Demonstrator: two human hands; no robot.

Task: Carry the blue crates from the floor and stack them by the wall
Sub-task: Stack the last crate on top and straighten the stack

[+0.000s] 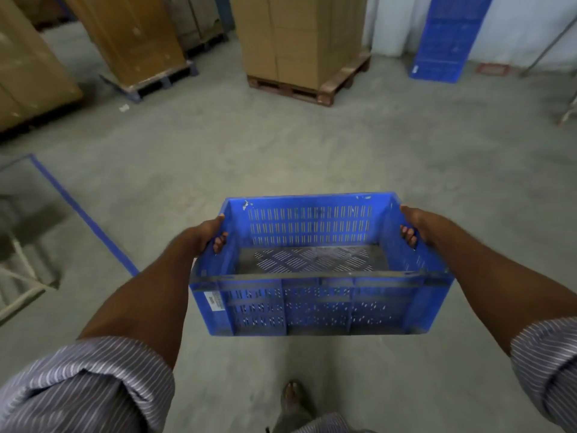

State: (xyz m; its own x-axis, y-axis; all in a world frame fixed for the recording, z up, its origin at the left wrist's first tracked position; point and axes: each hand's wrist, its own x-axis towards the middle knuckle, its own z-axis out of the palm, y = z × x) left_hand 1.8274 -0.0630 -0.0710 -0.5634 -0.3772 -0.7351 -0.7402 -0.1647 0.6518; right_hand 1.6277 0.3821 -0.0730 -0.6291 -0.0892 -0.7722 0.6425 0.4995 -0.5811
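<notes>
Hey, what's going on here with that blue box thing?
A person is carrying an empty blue crate above the concrete floor. The left hand grips its left end and the right hand its right end, fingers curled in over the rim. Ahead on the right, a stack of blue crates stands against the white wall, beside the cardboard boxes on pallets.

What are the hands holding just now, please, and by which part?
A blue crate: the left hand grips the rim of its left end wall, the right hand the rim of its right end wall, fingers curled inside.
</notes>
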